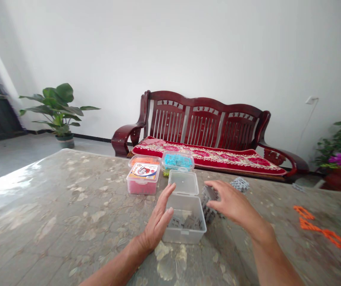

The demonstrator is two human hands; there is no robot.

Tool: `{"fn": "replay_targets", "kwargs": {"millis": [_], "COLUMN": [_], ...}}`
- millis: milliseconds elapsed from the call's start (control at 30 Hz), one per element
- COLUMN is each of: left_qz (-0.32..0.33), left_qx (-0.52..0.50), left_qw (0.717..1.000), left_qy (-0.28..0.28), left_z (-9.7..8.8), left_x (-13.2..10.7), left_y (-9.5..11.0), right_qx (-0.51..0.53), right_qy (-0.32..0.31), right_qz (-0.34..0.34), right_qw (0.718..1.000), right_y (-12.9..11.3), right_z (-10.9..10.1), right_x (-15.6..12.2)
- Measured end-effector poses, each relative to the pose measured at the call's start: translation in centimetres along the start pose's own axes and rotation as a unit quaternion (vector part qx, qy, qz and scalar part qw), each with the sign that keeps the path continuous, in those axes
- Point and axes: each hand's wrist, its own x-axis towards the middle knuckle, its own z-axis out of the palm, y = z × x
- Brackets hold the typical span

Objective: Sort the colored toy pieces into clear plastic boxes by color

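A clear plastic box [185, 228] stands open on the marbled table [54, 206], its lid [184, 182] hinged back. A few grey pieces lie inside it. My left hand [158, 218] rests flat against the box's left wall, fingers stretched out. My right hand [231, 202] is just right of the box, fingers curled over a block of grey linked pieces [209, 202] that sits beside the box.
Behind the open box stand a lidded pink box [143, 178], an orange one [144, 160] and a blue one [177, 161]. More grey pieces [239, 184] lie further back. Orange pieces [319, 226] trail across the table's right. A red wooden bench [200, 131] and potted plants [58, 109] stand beyond.
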Motion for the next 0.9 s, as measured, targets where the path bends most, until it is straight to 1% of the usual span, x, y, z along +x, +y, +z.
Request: {"fn": "replay_targets", "kwargs": {"millis": [67, 133, 233, 300, 367, 467, 567, 667, 767, 900], "left_qz": [0.000, 0.001, 0.006, 0.010, 0.012, 0.010, 0.008, 0.011, 0.015, 0.016], "left_qx": [-0.003, -0.006, -0.007, -0.005, -0.003, -0.001, -0.001, 0.001, 0.003, 0.001], "left_qw": [1.000, 1.000, 1.000, 1.000, 1.000, 1.000, 1.000, 1.000, 1.000, 1.000], "left_qy": [0.001, 0.002, 0.002, 0.000, -0.002, -0.001, 0.000, 0.004, 0.004, -0.001], "left_z": [0.0, 0.1, 0.1, 0.1, 0.1, 0.1, 0.1, 0.1, 0.1, 0.1], "left_x": [0.0, 0.0, 0.0, 0.0, 0.0, 0.0, 0.0, 0.0, 0.0, 0.0], "left_y": [0.0, 0.0, -0.1, -0.3, -0.4, -0.4, -0.3, -0.1, 0.0, 0.0], "right_qx": [0.032, 0.061, 0.089, 0.092, 0.090, 0.072, 0.012, -0.051, -0.083, -0.106], "right_qy": [-0.002, -0.019, -0.047, -0.054, -0.063, -0.105, -0.155, -0.180, -0.203, -0.234], "right_qz": [-0.053, -0.103, -0.157, -0.157, -0.139, -0.137, -0.159, -0.182, -0.200, -0.204], "right_qw": [0.998, 0.993, 0.983, 0.982, 0.984, 0.982, 0.975, 0.965, 0.955, 0.945], "right_y": [-1.4, -2.8, -4.2, -4.3, -4.2, -4.3, -4.9, -5.5, -5.7, -5.9], "right_z": [0.0, 0.5, 1.4, 1.6, 1.4, 0.8, 0.1, -0.1, 0.4, 1.4], "right_x": [-0.1, -0.1, 0.0, -0.1, -0.3, -0.6, -0.7, -0.3, 0.4, 1.1]}}
